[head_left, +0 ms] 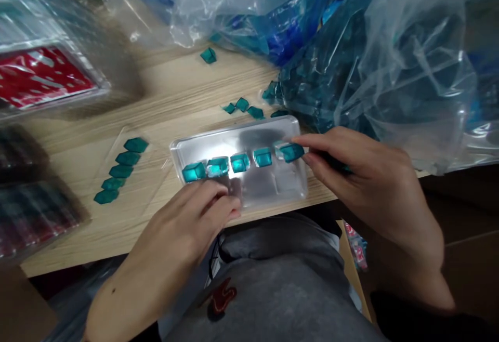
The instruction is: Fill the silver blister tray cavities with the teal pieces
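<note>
Head view looks down on a light wood table (pixel 187 77) with a clear plastic tray (pixel 273 129) lying near its close edge. Four teal pods (pixel 239 162) sit in a line along the tray's near side, and a fifth pod (pixel 291 152) sits at the right end of that line, under the fingers of the right hand (pixel 343 175). That right grip looks pressed together on the fifth pod, with the fingertips coming over it from the right, though the thumb is hidden. The left hand (pixel 187 222) lies across the near side of the tray, its fingers curled just below the line of pods; whether this grip clamps the tray or only steadies it cannot be told. Its place beside the tray suits holding the tray steady, while the right fingers touch only the end pod and leave the others clear. To the left, a second clear tray (pixel 154 168) carries a slanted row of five pods (pixel 120 171). Farther away, loose pods (pixel 241 104) lie on the wood beside a large plastic bag (pixel 409 71) of more pods. A red pack (pixel 42 77) lies at the far left.
</note>
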The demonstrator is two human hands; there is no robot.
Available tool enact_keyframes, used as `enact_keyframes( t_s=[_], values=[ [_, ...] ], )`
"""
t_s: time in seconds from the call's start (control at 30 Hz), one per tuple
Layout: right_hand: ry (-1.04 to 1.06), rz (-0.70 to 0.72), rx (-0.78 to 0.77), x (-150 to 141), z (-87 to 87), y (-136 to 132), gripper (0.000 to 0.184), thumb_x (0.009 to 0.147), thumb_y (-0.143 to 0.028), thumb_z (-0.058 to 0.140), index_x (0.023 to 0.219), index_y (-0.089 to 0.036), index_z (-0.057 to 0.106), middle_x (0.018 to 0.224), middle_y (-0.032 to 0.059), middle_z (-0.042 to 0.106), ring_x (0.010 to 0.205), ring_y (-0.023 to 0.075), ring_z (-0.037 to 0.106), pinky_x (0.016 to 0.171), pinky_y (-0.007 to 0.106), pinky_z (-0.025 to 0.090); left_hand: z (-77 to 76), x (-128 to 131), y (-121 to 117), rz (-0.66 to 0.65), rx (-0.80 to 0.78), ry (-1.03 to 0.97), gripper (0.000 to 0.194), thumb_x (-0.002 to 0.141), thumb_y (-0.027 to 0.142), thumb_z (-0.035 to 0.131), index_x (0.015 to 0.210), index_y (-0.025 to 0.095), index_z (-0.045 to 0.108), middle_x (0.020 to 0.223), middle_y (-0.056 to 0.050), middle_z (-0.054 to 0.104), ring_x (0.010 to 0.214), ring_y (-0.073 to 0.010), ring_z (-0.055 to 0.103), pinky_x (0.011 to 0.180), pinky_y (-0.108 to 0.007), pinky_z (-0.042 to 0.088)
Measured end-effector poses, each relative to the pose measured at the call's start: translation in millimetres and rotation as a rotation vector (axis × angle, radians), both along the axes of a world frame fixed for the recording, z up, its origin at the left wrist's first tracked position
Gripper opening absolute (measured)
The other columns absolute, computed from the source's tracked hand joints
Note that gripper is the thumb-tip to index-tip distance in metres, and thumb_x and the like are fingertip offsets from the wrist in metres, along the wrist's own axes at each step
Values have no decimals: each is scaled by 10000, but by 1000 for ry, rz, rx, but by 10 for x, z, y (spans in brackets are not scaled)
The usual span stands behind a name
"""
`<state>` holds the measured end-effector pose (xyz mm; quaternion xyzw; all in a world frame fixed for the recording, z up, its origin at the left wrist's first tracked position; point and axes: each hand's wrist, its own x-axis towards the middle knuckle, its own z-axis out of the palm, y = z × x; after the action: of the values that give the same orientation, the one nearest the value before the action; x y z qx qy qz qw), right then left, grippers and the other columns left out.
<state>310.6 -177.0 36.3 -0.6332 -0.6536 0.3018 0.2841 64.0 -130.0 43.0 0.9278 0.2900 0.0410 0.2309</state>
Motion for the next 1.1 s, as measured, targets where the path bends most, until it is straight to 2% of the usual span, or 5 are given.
enact_keyframes(
  t_s=[0.23, 0.4, 0.63, 0.87, 1.1],
  values=[
    [-42, -51, 73, -50, -80, -20, 266, 953, -143, 521, 1173, -172, 667, 885, 35, 682, 798, 132, 648, 722, 245, 529, 56, 128, -11, -115, 206, 19, 191, 960, 108, 416, 928, 89, 604, 819, -81, 639, 698, -187, 600, 596, -299, 496],
    [-97, -54, 230, -105, -144, -59, 230, 926, -161, 587, 1126, -223, 682, 883, 26, 694, 766, 132, 658, 678, 241, 532, 50, 202, -117, -188, 380, 89, 212, 888, 0, 414, 972, 21, 608, 840, -135, 662, 698, -232, 595, 603, -339, 486],
    [-385, 57, 142, -125, -53, -67, 267, 969, -214, 492, 1174, -153, 653, 880, 74, 677, 685, 166, 649, 541, 260, 466, 34, 183, -111, -278, 440, 10, 203, 891, 19, 423, 936, 18, 621, 778, -128, 654, 667, -230, 553, 605, -345, 462],
    [-215, 62, 73, -62, -62, -14, 315, 957, -252, 517, 1249, -233, 634, 881, 52, 646, 712, 166, 621, 628, 272, 477, 138, 155, -38, -254, 321, -9, 163, 942, 94, 450, 918, 68, 609, 792, -90, 649, 702, -207, 553, 647, -330, 475],
    [284, -260, -11, -66, 73, -187, 289, 896, -280, 647, 1183, -270, 674, 828, 1, 659, 669, 120, 603, 622, 247, 510, 357, 45, -19, -117, 176, -132, 91, 946, 122, 491, 918, 120, 577, 841, -49, 608, 788, -160, 556, 717, -299, 471]
  ],
)
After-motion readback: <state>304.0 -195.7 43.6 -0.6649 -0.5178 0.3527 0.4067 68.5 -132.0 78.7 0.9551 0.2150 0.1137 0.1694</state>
